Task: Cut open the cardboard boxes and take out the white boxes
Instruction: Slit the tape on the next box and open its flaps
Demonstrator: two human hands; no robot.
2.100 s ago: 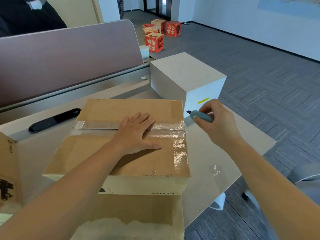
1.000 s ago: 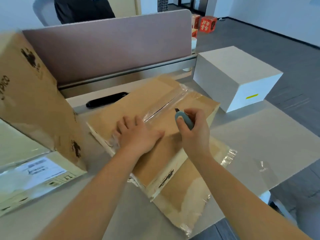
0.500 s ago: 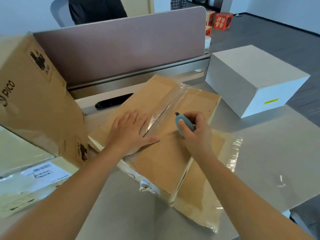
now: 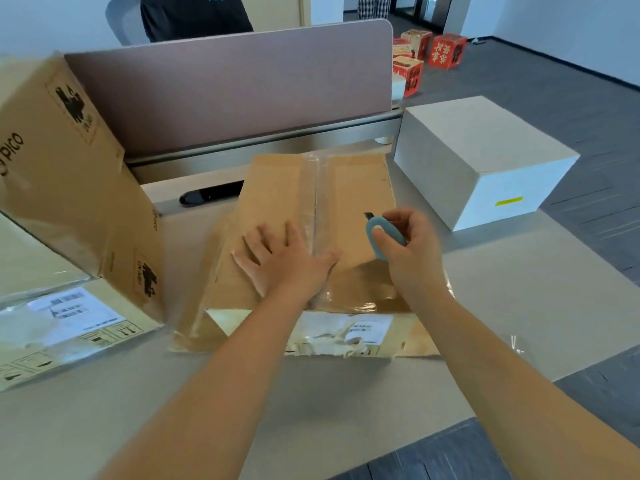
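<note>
A taped cardboard box (image 4: 277,188) lies in the middle of the desk, its clear tape seam running away from me. My left hand (image 4: 284,261) rests flat on the box top, fingers spread, just left of the seam. My right hand (image 4: 412,247) grips a small blue box cutter (image 4: 382,233), its short blade pointing up and left, held over the right flap and apart from the seam. A plain white box (image 4: 478,154) with a yellow label stands on the desk at the right.
A second cardboard box (image 4: 69,188) marked PICO stands tilted at the left over a flattened piece with labels. A black object (image 4: 211,195) lies by the pink desk divider (image 4: 235,91). Red boxes (image 4: 429,53) sit on the floor beyond. The desk edge is at the right.
The cardboard box has turned so its seam now points straight away from me. My right hand with the cutter has come off the seam and moved right. My left hand stays on the box.
</note>
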